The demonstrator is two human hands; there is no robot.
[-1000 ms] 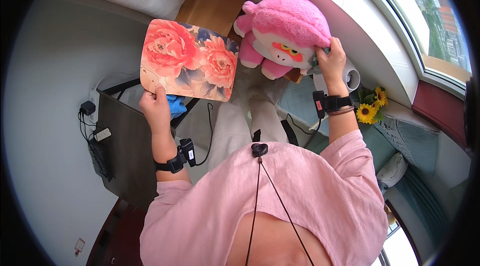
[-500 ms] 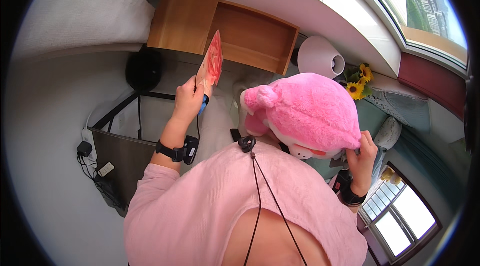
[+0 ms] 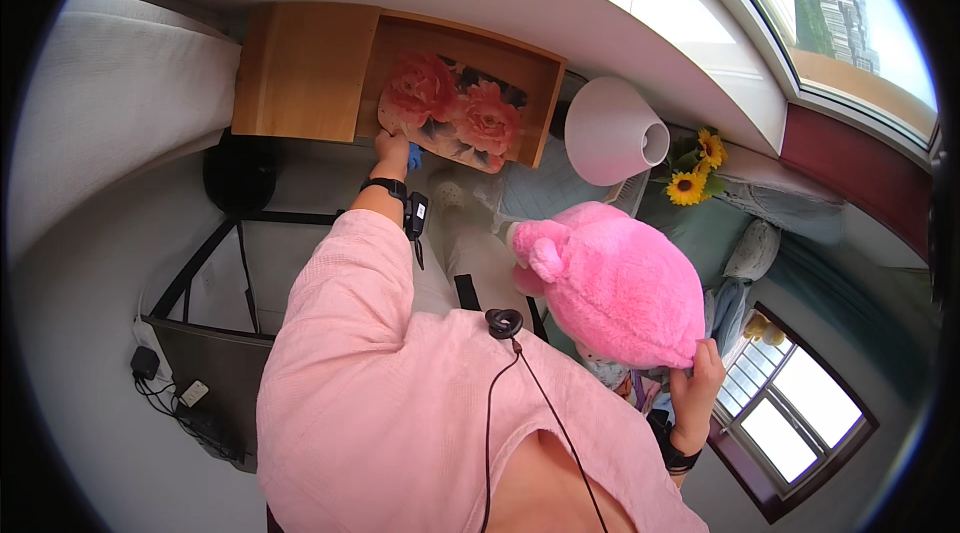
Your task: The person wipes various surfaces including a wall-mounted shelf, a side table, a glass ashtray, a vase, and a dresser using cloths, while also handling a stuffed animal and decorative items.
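The floral mat [image 3: 455,113], printed with 2 large blooms, lies across the open part of the wooden unit [image 3: 305,73]; whether it rests inside or is held just above, I cannot tell. The left hand [image 3: 390,147] grips its near left edge, so the far side is best held level and its corners clear of the walls, with a light grip that doesn't crease the sheet. A blue item [image 3: 413,157] sits right beside that hand and deserves care. The right hand [image 3: 698,373] pinches the pink plush toy [image 3: 630,293] at 1 end; holding it well apart from the white lamp [image 3: 610,138] and sunflowers [image 3: 688,188] avoids a knock.
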